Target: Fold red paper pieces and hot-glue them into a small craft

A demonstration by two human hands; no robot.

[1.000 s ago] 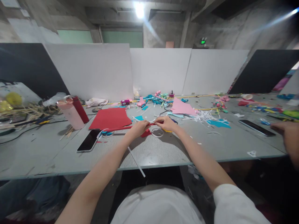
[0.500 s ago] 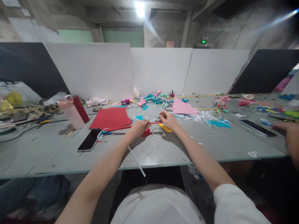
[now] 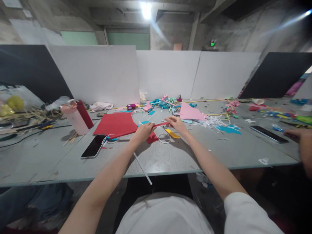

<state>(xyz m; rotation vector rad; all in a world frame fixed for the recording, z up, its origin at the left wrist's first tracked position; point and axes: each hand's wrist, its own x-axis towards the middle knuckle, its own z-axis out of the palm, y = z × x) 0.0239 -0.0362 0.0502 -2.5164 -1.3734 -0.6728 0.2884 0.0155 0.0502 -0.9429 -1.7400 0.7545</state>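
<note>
Near the center of the frame, the left hand (image 3: pixel 145 131) and the right hand (image 3: pixel 175 124) both grip a red strip (image 3: pixel 160 124) between their fingertips, holding it above the tabletop (image 3: pixel 168 157). The strip runs out past the left hand toward the left of the frame, to a large red sheet (image 3: pixel 115 123). Under the hands lie a small red piece (image 3: pixel 152 138), a white ring (image 3: pixel 164 142) and a yellow piece (image 3: pixel 172 133), close together. A phone (image 3: pixel 93 147) rests at lower left of the sheet, with a pink bottle (image 3: pixel 75 119) farther left. To the right of the hands are a pink sheet (image 3: pixel 191 112) and white shreds (image 3: pixel 212 121). At the right edge, another person's hand (image 3: pixel 304 143) is near a second phone (image 3: pixel 268 134).
</note>
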